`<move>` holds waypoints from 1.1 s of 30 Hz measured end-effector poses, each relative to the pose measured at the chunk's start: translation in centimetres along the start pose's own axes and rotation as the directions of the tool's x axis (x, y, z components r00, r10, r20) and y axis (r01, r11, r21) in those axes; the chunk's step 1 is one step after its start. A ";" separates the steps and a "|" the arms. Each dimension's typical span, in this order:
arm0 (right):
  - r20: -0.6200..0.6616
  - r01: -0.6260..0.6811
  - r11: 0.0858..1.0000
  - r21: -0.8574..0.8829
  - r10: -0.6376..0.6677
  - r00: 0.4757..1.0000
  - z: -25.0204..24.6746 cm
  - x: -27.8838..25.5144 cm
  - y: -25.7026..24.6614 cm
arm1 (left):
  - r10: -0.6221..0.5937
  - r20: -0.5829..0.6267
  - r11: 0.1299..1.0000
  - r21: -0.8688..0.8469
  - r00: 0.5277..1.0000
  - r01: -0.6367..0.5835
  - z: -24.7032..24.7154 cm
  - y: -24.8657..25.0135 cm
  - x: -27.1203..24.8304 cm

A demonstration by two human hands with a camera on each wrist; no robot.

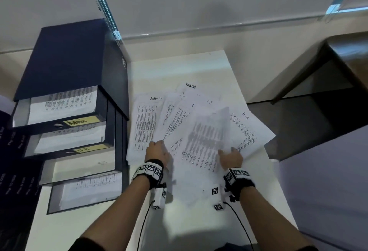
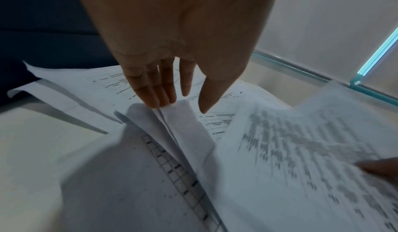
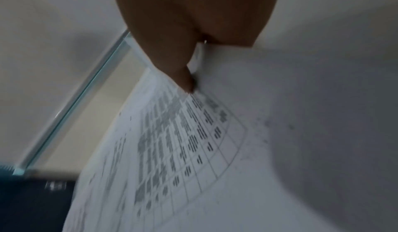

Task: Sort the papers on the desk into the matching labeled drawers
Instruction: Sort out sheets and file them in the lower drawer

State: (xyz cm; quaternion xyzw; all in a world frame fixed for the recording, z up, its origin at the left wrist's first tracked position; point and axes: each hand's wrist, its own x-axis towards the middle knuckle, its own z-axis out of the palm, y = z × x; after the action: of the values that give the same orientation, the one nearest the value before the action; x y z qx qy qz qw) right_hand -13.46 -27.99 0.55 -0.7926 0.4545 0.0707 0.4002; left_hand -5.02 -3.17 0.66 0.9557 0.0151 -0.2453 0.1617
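Note:
Printed papers lie fanned on the white desk [image 1: 199, 220]: one headed Admin [image 1: 145, 123], one headed Task List [image 1: 191, 89], one headed HR [image 1: 247, 129]. My right hand [image 1: 229, 154] pinches the near right edge of a blurred, lifted sheet [image 1: 207, 137], thumb on top; in the right wrist view the thumb [image 3: 189, 82] presses this sheet [image 3: 193, 150] and the other fingers are hidden beneath. My left hand [image 1: 157, 148] lies with straight fingers [image 2: 159, 99] on the edges of the sheets [image 2: 183, 133] left of it. The dark cabinet [image 1: 67, 57] has open Admin [image 1: 79, 121] and HR [image 1: 87, 148] drawers.
Two more open drawers [image 1: 79, 171] [image 1: 85, 193] sit below, the lowest holding papers. The cabinet stands against the desk's left side. A dark table [image 1: 338, 61] is to the right beyond the desk edge. A wall and a blind chain [image 1: 103, 5] are behind.

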 end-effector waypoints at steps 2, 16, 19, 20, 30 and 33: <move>-0.051 -0.104 0.992 0.067 0.107 0.993 -1.1 0.9 0.5 | 0.034 0.012 0.999 0.042 0.999 -0.035 0.2 0.7 0.6; -0.014 0.239 0.971 0.028 -0.239 0.971 -1.0 1.9 0.5 | 0.122 -0.063 0.992 0.010 0.990 -0.122 0.9 2.5 1.6; 0.054 0.437 0.899 0.024 -0.438 0.897 -1.2 1.8 0.0 | 0.055 -0.079 0.960 -0.270 0.995 -0.074 0.2 3.2 1.4; 0.091 0.468 0.884 0.022 -0.468 0.879 -1.4 1.7 -0.3 | 0.030 -0.067 0.938 -0.344 0.997 -0.051 -0.1 3.5 1.4; 0.378 0.208 0.952 0.222 -0.281 0.882 -2.1 0.7 -1.8 | -0.005 0.088 0.812 -0.581 0.996 0.056 -2.4 2.5 0.8; 0.327 0.253 0.929 0.270 -0.335 0.883 -2.4 0.2 -4.3 | 0.126 -0.002 0.679 -0.728 0.992 -0.088 -5.7 2.8 -0.8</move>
State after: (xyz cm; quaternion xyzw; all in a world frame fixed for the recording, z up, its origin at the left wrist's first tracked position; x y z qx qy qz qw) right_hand -10.66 -28.67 4.51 -0.7761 0.2503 0.1054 0.5691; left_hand -2.76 -3.98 6.61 0.8064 0.0514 -0.2323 0.5414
